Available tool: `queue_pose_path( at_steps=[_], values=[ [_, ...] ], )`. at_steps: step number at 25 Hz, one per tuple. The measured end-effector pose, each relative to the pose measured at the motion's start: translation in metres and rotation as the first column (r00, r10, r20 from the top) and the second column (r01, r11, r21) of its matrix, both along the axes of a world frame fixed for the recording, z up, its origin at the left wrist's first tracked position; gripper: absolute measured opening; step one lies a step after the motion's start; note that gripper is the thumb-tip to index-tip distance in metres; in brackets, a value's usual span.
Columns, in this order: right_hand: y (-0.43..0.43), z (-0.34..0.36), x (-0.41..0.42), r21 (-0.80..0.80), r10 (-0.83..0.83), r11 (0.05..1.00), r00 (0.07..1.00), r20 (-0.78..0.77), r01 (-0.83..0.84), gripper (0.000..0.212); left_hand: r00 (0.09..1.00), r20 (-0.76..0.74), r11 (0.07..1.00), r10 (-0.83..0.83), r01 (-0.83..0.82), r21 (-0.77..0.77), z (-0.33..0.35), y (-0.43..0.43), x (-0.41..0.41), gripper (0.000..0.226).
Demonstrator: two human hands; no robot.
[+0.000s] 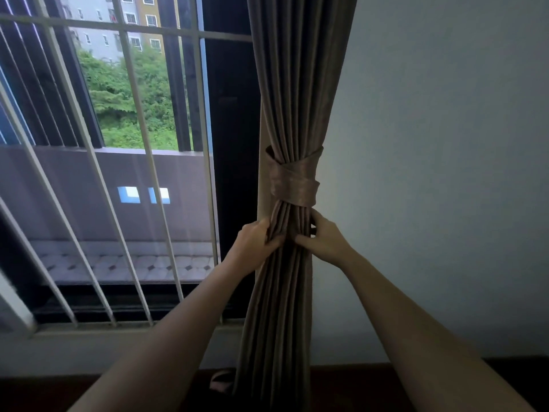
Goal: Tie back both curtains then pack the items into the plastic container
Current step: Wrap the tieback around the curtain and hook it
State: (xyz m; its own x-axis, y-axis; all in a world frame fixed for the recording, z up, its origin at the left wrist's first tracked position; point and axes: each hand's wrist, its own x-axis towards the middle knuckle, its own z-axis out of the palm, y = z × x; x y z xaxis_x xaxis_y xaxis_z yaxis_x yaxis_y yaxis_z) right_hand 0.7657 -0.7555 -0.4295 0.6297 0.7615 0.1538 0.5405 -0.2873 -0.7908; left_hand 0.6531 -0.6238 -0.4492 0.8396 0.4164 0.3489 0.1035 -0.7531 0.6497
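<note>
Both forearms come in from the bottom edge and meet at the curtain [285,292], which hangs gathered into one tight column at the right edge of the window, its right side against the pale wall [445,144]. Left hand [257,237]: fingers curled round the left-hand folds just below the band [294,185]; fingertips buried in the pleats, not visible. Right hand [322,237]: thumb in front, fingers wrapped round the right edge, pinching the folds at the same height; the two thumbs nearly meet across the front. The band wraps round the bundle and crosses itself on the left, lower edge just above my knuckles; how it is fastened behind I cannot tell. Open room: bare wall to the right of my right arm, and a gap between my left arm and the window grille [142,114]. At the curtain's foot, left side, a small scrap of fabric [219,380] sits by the dark floor [356,388]; too dim to identify. Curtain top cut off by the upper frame edge. Past the white bars and the sill [118,331]: grey balcony wall [89,185], then green trees [124,93] and apartment blocks [118,13], blurred
</note>
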Motion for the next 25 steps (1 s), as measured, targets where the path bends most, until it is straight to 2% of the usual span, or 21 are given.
queue_pose_path(
  at_steps=[2, 5, 8, 10, 12, 14, 16, 18, 20, 21, 22, 25],
  values=[
    [0.0, 0.001, 0.002, -0.014, 0.001, 1.0, 0.998, 0.065, 0.0, 0.041, 0.998, -0.048, 0.996, 0.049, -0.045, 0.08, 0.004, -0.009, -0.001, 0.029],
    [-0.008, 0.0, 0.003, -0.004, 0.057, 0.998, 0.998, 0.022, -0.057, 0.025, 0.997, -0.035, 0.975, 0.07, -0.061, 0.211, 0.001, -0.031, -0.011, 0.041],
    [-0.025, 0.0, 0.005, 0.019, 0.16, 0.987, 0.981, -0.109, -0.159, 0.025, 1.0, 0.011, 0.992, 0.024, -0.025, 0.12, -0.007, -0.047, -0.019, 0.053],
    [-0.027, -0.003, 0.012, 0.009, 0.042, 0.999, 0.999, 0.001, -0.042, 0.022, 0.997, -0.053, 0.993, 0.058, -0.052, 0.11, -0.011, -0.048, -0.013, 0.047],
    [-0.024, -0.008, 0.008, -0.001, -0.085, 0.996, 0.986, 0.144, 0.086, 0.026, 0.987, -0.136, 0.991, 0.083, -0.067, 0.119, -0.014, -0.047, -0.01, 0.03],
    [-0.022, -0.017, -0.004, 0.006, -0.065, 0.998, 0.978, 0.198, 0.065, 0.041, 0.983, -0.17, 0.993, 0.067, -0.049, 0.107, -0.02, -0.047, -0.012, 0.021],
    [-0.021, -0.018, -0.015, 0.052, -0.066, 0.997, 0.97, 0.232, 0.055, 0.042, 0.99, -0.125, 0.998, 0.06, -0.056, 0.033, -0.02, -0.043, -0.018, 0.021],
    [-0.021, -0.013, -0.016, 0.196, -0.152, 0.975, 0.96, 0.235, 0.106, 0.037, 0.996, 0.033, 0.996, 0.085, -0.085, -0.014, -0.015, -0.035, -0.02, 0.025],
    [-0.02, -0.007, -0.014, 0.332, -0.282, 0.924, 0.925, 0.253, 0.191, 0.027, 0.979, 0.159, 0.99, 0.126, -0.135, 0.048, -0.007, -0.03, -0.018, 0.026],
    [-0.019, -0.006, -0.015, 0.353, -0.321, 0.911, 0.906, 0.276, 0.215, 0.02, 0.975, 0.17, 0.983, 0.14, -0.158, 0.097, -0.004, -0.031, -0.018, 0.025],
    [-0.017, -0.007, -0.019, 0.34, -0.329, 0.914, 0.894, 0.303, 0.221, 0.016, 0.976, 0.153, 0.973, 0.154, -0.177, 0.15, -0.003, -0.035, -0.018, 0.025],
    [-0.012, -0.016, -0.031, 0.251, -0.286, 0.945, 0.897, 0.336, 0.208, 0.022, 0.981, 0.067, 0.947, 0.181, -0.193, 0.258, -0.004, -0.043, -0.018, 0.028]
  ],
)
